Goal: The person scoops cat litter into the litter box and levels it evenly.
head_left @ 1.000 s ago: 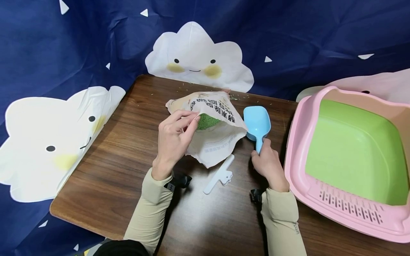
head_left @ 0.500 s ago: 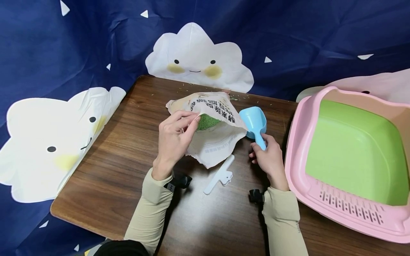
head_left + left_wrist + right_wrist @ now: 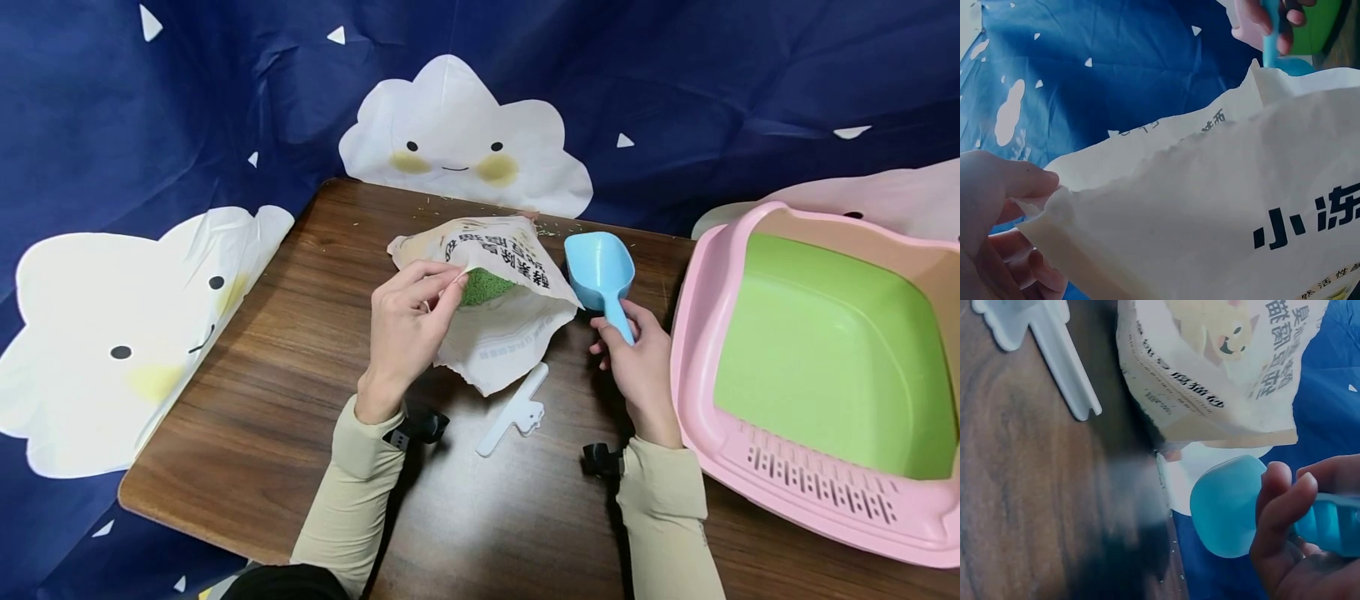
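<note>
The fingers of our left hand point(image 3: 405, 329) pinch the edge of the white bag point(image 3: 510, 327), which rests on the surface point(image 3: 255, 383) with green pellets point(image 3: 486, 287) showing in its mouth. With our right hand point(image 3: 642, 367) we grip the blue scoop point(image 3: 600, 262) by its handle, just beside the bag. A white clip point(image 3: 512, 417) lies nearer us, and a pink tub point(image 3: 705, 333) stands right of the scoop.

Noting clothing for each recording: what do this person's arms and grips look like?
The left sleeve and right sleeve are beige with wide cuffs. A black device sits at the left wrist, a second black device at the right. The left grip and right grip are gloveless.
</note>
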Available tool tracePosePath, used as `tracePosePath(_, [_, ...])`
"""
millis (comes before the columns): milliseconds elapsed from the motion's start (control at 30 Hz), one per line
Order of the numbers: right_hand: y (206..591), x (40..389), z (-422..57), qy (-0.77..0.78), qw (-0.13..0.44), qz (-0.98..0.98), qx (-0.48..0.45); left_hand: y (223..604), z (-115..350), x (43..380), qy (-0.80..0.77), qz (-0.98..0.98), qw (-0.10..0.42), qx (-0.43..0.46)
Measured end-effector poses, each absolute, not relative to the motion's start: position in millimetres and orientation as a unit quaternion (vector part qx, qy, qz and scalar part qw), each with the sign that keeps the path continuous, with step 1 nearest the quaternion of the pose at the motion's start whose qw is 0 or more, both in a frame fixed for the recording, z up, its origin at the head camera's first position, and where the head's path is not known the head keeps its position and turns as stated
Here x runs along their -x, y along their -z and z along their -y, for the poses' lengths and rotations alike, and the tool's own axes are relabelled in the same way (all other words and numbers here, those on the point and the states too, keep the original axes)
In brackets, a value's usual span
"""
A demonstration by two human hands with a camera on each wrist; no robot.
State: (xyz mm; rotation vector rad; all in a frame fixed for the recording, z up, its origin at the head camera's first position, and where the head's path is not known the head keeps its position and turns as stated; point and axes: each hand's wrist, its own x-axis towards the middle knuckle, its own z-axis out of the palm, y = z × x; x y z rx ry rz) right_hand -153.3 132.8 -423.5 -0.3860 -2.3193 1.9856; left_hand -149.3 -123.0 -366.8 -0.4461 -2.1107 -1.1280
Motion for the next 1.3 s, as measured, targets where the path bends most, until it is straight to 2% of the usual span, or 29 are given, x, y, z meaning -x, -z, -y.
tracePosePath(633, [388.2,134.6,-140.7,-0.734,0.096,0.670,0.044,366.4,121.7,149.1,0.447,0.811,0.339,0.166])
tracePosePath(933, [370.6,119.8,-155.2,-0.762,0.065,0.644,-0.007,366.6,120.5,149.4,0.452,0.808,0.343,0.158])
tracePosePath(1300, [350.3,96.7,-186.8,-0.693,0.006,0.704,-0.155,368.1,120.9,150.0,0.453,0.809,0.341,0.156])
